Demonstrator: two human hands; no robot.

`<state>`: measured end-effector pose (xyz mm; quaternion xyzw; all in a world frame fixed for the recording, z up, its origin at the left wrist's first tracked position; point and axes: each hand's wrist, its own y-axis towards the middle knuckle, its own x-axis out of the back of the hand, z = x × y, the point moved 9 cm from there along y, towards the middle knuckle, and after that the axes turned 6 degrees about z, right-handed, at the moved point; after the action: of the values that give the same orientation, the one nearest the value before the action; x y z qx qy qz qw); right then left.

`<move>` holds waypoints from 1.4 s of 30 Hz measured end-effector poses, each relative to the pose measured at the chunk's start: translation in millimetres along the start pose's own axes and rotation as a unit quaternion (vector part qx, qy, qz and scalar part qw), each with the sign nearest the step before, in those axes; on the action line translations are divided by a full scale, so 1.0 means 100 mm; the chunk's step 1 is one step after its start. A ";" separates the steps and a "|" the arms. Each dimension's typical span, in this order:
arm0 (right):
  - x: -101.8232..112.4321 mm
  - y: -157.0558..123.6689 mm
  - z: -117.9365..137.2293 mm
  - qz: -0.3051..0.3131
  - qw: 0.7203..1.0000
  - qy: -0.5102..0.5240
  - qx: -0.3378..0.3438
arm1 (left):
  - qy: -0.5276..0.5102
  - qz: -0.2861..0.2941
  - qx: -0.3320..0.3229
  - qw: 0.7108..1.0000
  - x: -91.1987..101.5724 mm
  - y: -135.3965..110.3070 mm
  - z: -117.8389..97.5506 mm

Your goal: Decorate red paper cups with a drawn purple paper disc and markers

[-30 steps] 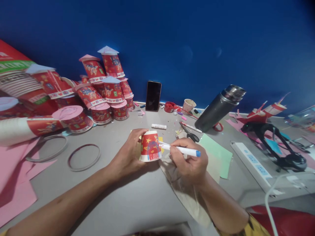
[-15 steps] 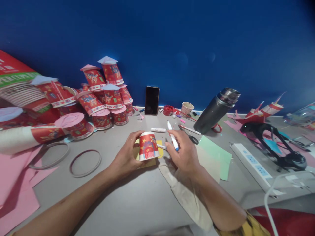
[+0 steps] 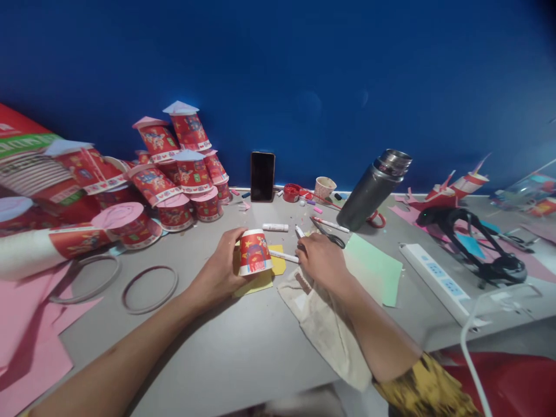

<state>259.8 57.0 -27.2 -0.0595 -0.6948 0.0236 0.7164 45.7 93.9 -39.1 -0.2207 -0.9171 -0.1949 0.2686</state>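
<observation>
The red paper cup with a bright printed pattern is mouth-down in the middle of the scene, above the yellow paper sheet; whether its white rim touches the paper I can't tell. My left hand grasps it from the left, fingers curved along the wall. I judge it very light, springy and easy to dent: a firm pinch would buckle the side. The best hold seems low, near the rolled rim, where paper cups are stiffest, or at the closed end on top. The coated surface may be a little slippery.

My right hand is low over the bench to the cup's right, fingers bent at a white pen-like marker; I can't tell whether they grip it. A slim white pen lies between hand and cup. Farther out, a capped-looking white marker lies on the far side, a crumpled beige cloth nearer, under my right forearm, and black-handled scissors just beyond that hand.
</observation>
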 end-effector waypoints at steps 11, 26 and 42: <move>-0.01 0.00 -0.01 -0.013 1.000 -0.003 -0.008 | 0.042 0.081 -0.018 0.996 0.00 -0.03 -0.14; -0.03 0.03 -0.02 -0.029 0.999 0.016 -0.004 | 0.024 -0.081 -0.036 0.996 0.27 0.03 0.07; 0.11 -0.02 -0.01 -0.079 0.991 0.108 -0.003 | -0.036 -0.092 -0.002 0.995 0.26 -0.01 0.07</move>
<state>260.9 56.3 -16.1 -0.0090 -0.6158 -0.0415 0.7867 22.1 104.0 -30.0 -0.1428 -0.9423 -0.2126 0.2158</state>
